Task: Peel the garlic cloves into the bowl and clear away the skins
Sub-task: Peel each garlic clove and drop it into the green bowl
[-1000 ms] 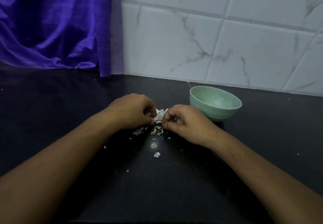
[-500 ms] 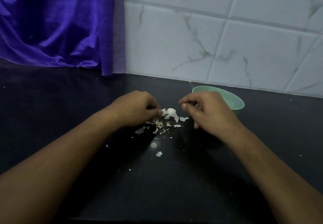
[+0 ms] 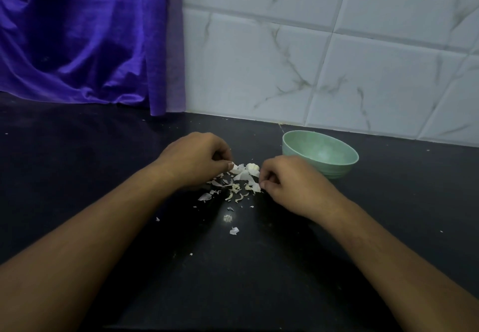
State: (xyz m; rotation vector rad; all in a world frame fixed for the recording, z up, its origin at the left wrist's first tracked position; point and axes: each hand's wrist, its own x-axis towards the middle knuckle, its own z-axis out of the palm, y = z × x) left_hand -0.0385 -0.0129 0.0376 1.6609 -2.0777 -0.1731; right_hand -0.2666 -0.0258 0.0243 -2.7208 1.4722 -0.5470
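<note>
Garlic piece (image 3: pixel 252 167), one, among many loose skins (image 3: pixel 233 188) on black counter (image 3: pixel 77 176), left hand (image 3: pixel 197 160) pinching its skin, right hand (image 3: pixel 287 182) pinching one flake of the skins, one green bowl (image 3: pixel 337 169) just behind it

The counter (image 3: pixel 233 280) is dark, speckled stone with a dull sheen. The pale green bowl (image 3: pixel 337 172) looks like smooth, matt plastic. The garlic skins (image 3: pixel 242 176) are thin, dry and papery. The wall tiles (image 3: pixel 259 72) are glossy and marble-veined. At upper left, the purple cloth (image 3: pixel 77 46) has a satin sheen.

Black counter (image 3: pixel 259 274) – garlic skins (image 3: pixel 234 189), green bowl (image 3: pixel 337 169).
</note>
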